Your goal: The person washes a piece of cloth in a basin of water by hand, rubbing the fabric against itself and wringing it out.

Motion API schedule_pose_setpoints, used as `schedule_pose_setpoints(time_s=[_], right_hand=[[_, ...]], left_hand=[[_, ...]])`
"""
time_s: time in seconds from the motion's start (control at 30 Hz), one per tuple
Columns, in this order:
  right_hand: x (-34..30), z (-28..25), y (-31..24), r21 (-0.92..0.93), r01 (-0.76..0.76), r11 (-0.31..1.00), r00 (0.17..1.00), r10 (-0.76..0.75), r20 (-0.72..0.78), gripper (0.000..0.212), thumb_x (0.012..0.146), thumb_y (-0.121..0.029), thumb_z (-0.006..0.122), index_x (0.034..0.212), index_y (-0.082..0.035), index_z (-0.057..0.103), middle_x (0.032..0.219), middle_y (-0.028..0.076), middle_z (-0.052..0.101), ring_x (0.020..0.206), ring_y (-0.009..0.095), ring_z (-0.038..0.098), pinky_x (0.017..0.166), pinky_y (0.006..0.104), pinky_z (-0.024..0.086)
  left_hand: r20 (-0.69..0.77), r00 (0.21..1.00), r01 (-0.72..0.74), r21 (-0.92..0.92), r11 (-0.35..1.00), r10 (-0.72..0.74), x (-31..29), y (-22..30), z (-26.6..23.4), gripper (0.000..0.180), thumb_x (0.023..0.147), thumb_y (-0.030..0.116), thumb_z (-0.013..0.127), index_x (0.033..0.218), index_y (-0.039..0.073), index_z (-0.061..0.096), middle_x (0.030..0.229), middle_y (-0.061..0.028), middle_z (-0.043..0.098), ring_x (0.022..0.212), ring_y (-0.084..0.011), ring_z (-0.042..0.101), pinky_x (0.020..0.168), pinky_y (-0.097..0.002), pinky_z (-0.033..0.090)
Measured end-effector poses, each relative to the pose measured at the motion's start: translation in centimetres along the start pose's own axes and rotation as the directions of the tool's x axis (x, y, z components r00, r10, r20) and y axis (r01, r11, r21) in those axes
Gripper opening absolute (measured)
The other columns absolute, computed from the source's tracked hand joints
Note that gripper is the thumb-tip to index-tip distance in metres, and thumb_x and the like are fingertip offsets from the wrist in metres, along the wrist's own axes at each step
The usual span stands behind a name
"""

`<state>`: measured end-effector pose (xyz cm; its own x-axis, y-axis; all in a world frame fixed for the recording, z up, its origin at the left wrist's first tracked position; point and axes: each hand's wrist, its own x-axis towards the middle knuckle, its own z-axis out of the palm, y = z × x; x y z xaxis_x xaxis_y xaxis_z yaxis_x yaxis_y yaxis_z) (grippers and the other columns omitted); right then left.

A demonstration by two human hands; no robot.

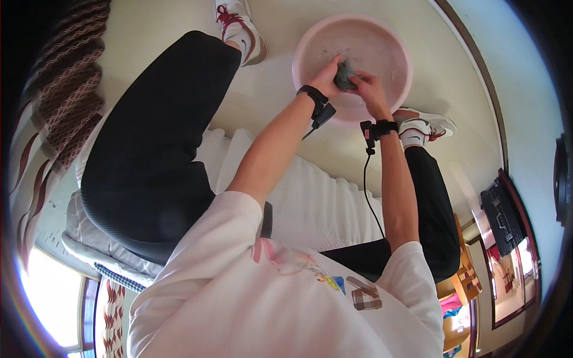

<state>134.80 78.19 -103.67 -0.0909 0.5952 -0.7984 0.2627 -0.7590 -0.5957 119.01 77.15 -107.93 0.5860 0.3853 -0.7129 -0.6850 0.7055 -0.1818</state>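
Observation:
Over a pink round basin [298, 56], both my hands grip a small bunched dark grey-green cloth [344, 76]. Its exact kind cannot be made out. My left hand [326, 80] is closed on the cloth's left side, with the thumb along its upper edge. From the right, my right hand [370, 90] pinches it between thumb and fingers. Some fingers are hidden behind the cloth. The basin seems to hold shallow water, with bubbles just beyond the hands. Black straps with small devices and cables circle both wrists.
The basin stands on a pale floor [280, 98] between my feet. A white sneaker [253, 42] is at its left, another sneaker [439, 124] at its near right. I sit on a seat with a white pleated cover [298, 188]. A patterned curtain [71, 77] hangs at the left.

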Motion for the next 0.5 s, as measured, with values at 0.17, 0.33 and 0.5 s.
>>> schedule_pose_setpoints(time_s=[0.17, 0.33, 0.5], right_hand=[[-2.8, -1.5, -1.7, -0.007, -0.105, 0.994, 0.991, 0.105, 0.084, 0.032, 0.097, -0.017, 0.064, 0.115, 0.008, 0.066, 0.093, 0.012, 0.069, 0.072, 0.019, 0.068, 0.065, 0.0289, 0.060], [-3.4, -1.6, -1.8, -0.176, -0.096, 0.980, 0.991, 0.111, 0.079, 0.032, 0.099, -0.021, 0.061, 0.113, 0.007, 0.067, 0.091, 0.012, 0.069, 0.072, 0.018, 0.068, 0.062, 0.0313, 0.058], [-1.6, -1.6, 1.5, -0.361, -0.114, 0.926, 0.978, 0.040, -0.206, 0.037, 0.100, -0.026, 0.053, 0.110, 0.008, 0.067, 0.094, 0.022, 0.071, 0.079, 0.033, 0.072, 0.066, 0.0409, 0.056]], left_hand=[[-0.046, 0.985, -0.156, 0.145, 0.977, 0.164, 1.7, -0.2, 0.7, 0.030, 0.104, 0.037, 0.055, 0.104, 0.008, 0.063, 0.096, -0.0044, 0.066, 0.088, -0.0185, 0.064, 0.080, -0.0349, 0.055], [-0.065, 0.979, -0.171, 0.237, 0.956, 0.191, 1.2, -0.1, 0.5, 0.029, 0.103, 0.033, 0.057, 0.098, 0.006, 0.066, 0.091, -0.0040, 0.065, 0.083, -0.0167, 0.064, 0.078, -0.0332, 0.055], [-0.155, 0.955, -0.193, 0.321, 0.927, 0.252, 1.1, -1.8, 3.4, 0.034, 0.103, 0.034, 0.055, 0.092, 0.004, 0.066, 0.089, -0.0049, 0.065, 0.079, -0.0171, 0.064, 0.075, -0.0330, 0.054]])
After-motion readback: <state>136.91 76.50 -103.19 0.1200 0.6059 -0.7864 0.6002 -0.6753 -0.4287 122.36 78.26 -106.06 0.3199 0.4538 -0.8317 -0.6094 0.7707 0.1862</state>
